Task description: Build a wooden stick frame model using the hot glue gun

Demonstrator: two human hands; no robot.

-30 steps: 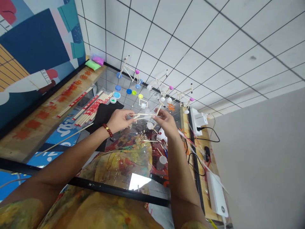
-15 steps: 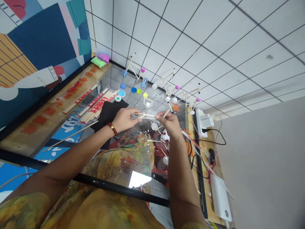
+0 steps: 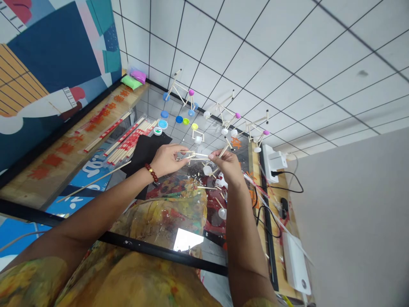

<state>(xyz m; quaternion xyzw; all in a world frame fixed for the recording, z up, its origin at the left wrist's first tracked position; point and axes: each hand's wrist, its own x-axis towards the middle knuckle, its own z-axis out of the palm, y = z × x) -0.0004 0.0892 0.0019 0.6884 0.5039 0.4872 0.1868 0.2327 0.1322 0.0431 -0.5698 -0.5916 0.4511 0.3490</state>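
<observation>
Above the glass tabletop, a small frame of pale wooden sticks [image 3: 201,158] spans the gap between my hands. The fingertips of my left hand [image 3: 166,162] pinch its left end, where short sticks meet. At the other end, the thumb and fingers of my right hand [image 3: 227,165] are closed on it, and a dark-tipped stick [image 3: 224,149] rises from that grip. How the sticks join is too small to make out. Below the hands lie a white cap [image 3: 207,170], a loose stick [image 3: 206,187] and pale crumbs.
Several stick models with coloured balls, such as the pink-balled one [image 3: 237,115], stand at the back. Packed chopsticks [image 3: 131,143] and black paper [image 3: 143,155] lie left, with a long thin stick [image 3: 96,181] nearby. A power strip [image 3: 274,160] and cables run along the right edge.
Both hands keep their grips on the stick frame. The dark-tipped stick at my right hand has tilted slightly; the rest looks nearly the same, with a small camera shift.
</observation>
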